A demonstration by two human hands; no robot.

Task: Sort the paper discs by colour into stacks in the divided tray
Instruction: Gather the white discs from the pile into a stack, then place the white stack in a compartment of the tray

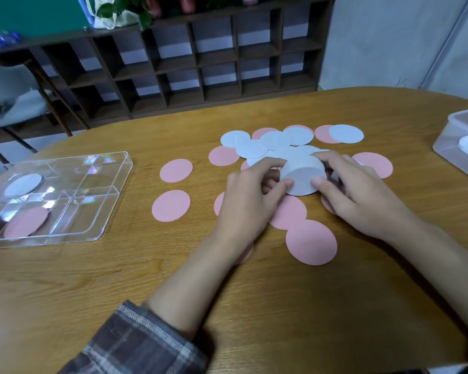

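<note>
Over the wooden table (119, 279), left hand (250, 195) and right hand (354, 193) together pinch white discs (303, 179).

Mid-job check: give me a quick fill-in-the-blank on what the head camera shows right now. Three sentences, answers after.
1. The stack of discs pinched between the left hand and the right hand is ____ in colour.
2. The divided tray lies on the person's ____ side.
3. The disc in the tray's compartment nearest the person is ____.

Missing words: white; left; pink.
</note>
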